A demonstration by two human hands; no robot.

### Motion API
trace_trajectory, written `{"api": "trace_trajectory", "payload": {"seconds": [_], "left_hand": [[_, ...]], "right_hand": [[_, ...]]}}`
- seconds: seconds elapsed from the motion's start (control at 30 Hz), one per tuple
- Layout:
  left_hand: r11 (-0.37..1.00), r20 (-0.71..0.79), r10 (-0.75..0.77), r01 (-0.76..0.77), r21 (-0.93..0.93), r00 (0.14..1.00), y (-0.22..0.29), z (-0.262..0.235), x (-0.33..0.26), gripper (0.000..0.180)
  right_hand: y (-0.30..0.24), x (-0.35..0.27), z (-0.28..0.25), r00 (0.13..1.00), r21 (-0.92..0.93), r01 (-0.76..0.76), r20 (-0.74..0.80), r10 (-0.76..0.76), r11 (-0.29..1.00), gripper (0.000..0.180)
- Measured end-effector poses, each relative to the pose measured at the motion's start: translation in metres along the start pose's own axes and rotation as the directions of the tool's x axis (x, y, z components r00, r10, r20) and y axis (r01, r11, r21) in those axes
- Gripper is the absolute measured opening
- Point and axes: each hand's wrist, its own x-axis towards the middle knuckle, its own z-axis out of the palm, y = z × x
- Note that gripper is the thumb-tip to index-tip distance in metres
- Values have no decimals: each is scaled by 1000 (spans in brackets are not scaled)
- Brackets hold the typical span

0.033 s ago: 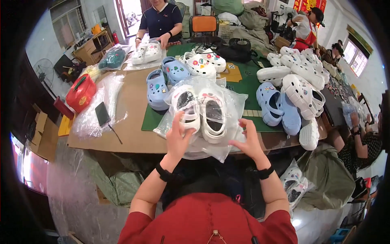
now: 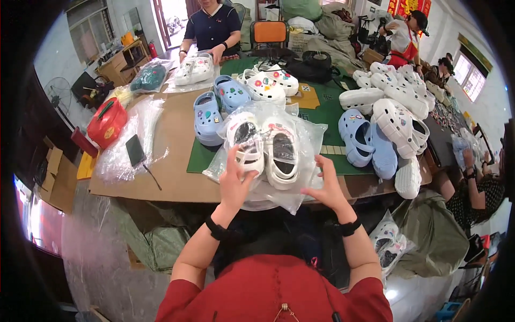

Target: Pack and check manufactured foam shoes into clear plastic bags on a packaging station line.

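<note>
In front of me a pair of white clogs [image 2: 282,161] lies inside a clear plastic bag [image 2: 309,140], heels toward me. My left hand [image 2: 234,182] is at the left clog's heel, thumb and fingers apart; whether it presses on the bag is hard to tell. My right hand [image 2: 328,186] is open by the bag's right edge, fingers spread and curved, holding nothing. Just beyond the bag are a pair of light blue clogs [image 2: 208,119] with charms and white clogs [image 2: 264,87] with colourful charms.
White clogs [image 2: 398,126] are piled at the right, beside blue clogs [image 2: 355,140]. Clear bags [image 2: 126,155], a dark phone [image 2: 135,150] and a red case [image 2: 105,124] lie at the left. Across the table, a person's hands [image 2: 218,51] touch bagged white clogs [image 2: 194,70]. A bagged pair [image 2: 387,244] sits below, right.
</note>
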Motion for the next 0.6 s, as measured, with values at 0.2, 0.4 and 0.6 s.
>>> {"api": "trace_trajectory", "payload": {"seconds": [0.2,0.4,0.6], "left_hand": [[980,54,-144,150,-132,988,-30,5,-12,61],[964,112,-179,197,-177,977,-8,-2,9,55],[997,-34,58,-59,-43,998,24,-11,36,38]], "right_hand": [[11,22,27,951,-358,289,217,-222,888,109],[4,39,23,958,-373,278,170,-229,885,112],[13,45,32,993,-30,62,101,-59,998,82]]}}
